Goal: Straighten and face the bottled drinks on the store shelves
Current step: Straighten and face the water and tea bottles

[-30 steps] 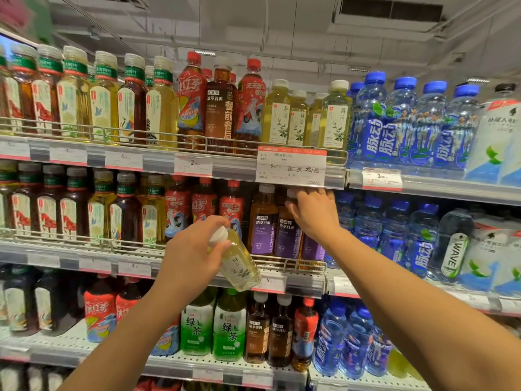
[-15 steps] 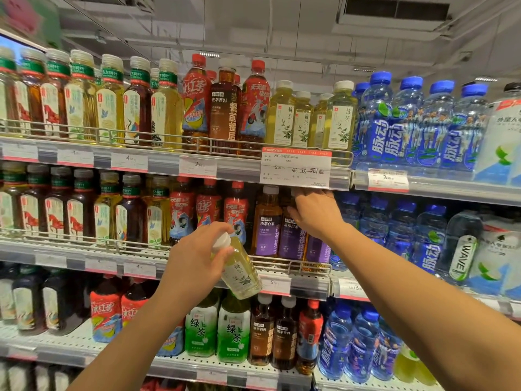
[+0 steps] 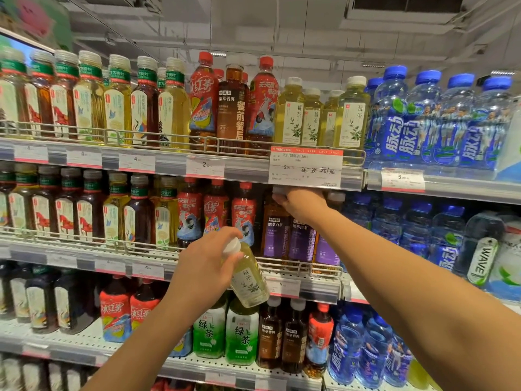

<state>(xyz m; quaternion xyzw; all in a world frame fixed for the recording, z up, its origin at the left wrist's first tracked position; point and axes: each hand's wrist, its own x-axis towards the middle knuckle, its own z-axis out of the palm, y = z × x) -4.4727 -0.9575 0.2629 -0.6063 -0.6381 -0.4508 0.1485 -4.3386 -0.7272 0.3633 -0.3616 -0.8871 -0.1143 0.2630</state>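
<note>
Head view: left hand [image 3: 207,262] grips a pale tea bottle [image 3: 248,277] by its neck, tilted with the white cap up-left, held in front of the middle shelf [image 3: 84,253]. Right hand [image 3: 303,204] reaches under the sale tag [image 3: 306,167], fingers curled over the top of a purple-label bottle [image 3: 277,235] standing on that shelf. Matching pale tea bottles [image 3: 351,119] stand upright on the top shelf [image 3: 169,162], beside blue water bottles [image 3: 423,122].

light: bright, overhead; edges: blurred, bent; centre: sharp
</note>
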